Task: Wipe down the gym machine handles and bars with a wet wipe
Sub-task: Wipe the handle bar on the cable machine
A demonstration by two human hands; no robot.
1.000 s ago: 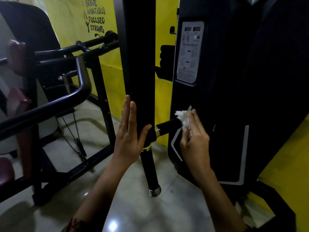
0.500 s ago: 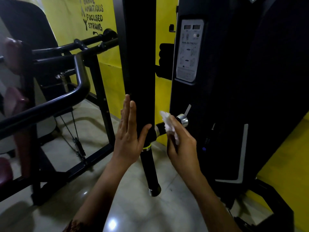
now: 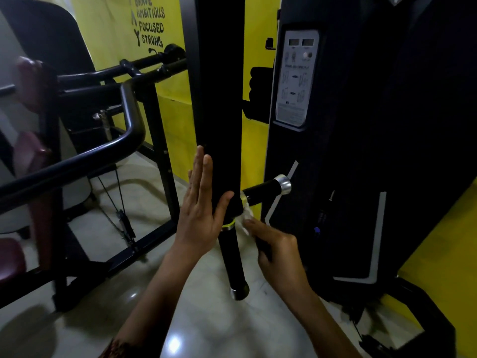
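A wide black upright pad (image 3: 219, 99) of the machine stands at centre. From its lower end a short black side handle (image 3: 265, 190) with a silver end cap sticks out to the right, and a black lower handle (image 3: 232, 257) points down toward the floor. My left hand (image 3: 201, 205) lies flat against the pad's left side, fingers straight up and thumb across the front. My right hand (image 3: 276, 250) pinches a white wet wipe (image 3: 246, 217) at the joint where the side handle meets the pad, just below that handle.
A black weight-stack housing (image 3: 361, 151) with a grey instruction panel (image 3: 295, 78) fills the right. A curved black bar (image 3: 103, 153) and frame of another machine with maroon pads (image 3: 28, 81) stand at the left. A yellow wall (image 3: 116, 29) lies behind, glossy tiled floor (image 3: 206, 319) below.
My right hand has slid the wipe from the side handle's silver end inward along it to its base, then lower. My left hand has stayed flat on the pad.
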